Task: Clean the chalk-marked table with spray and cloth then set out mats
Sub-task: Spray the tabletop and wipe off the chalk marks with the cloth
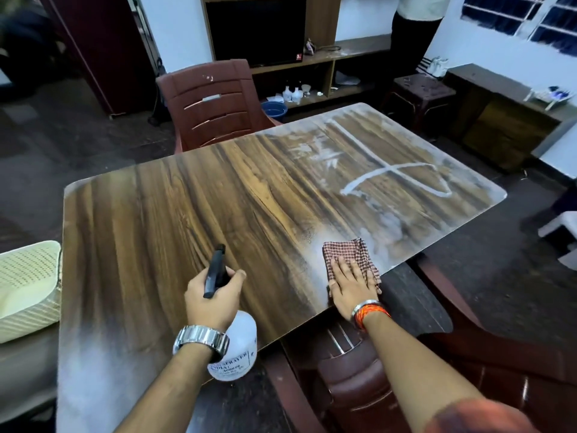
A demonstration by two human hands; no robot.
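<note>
A wood-grain table (175, 214) carries white chalk marks (390, 170) across its far right half, with a hazy white patch at its near left corner. My left hand (212, 295) grips a white spray bottle (240, 348) with a black trigger head, held over the table's near edge. My right hand (352, 285) lies flat on a red checked cloth (349, 253) and presses it onto the table near the front right edge. Smeared chalk lies just beyond the cloth.
A stack of cream woven mats (28, 285) rests on a surface left of the table. One brown plastic chair (215, 101) stands at the far side, another (368, 370) below my right arm. A TV unit (259, 26), cabinet and stool line the back.
</note>
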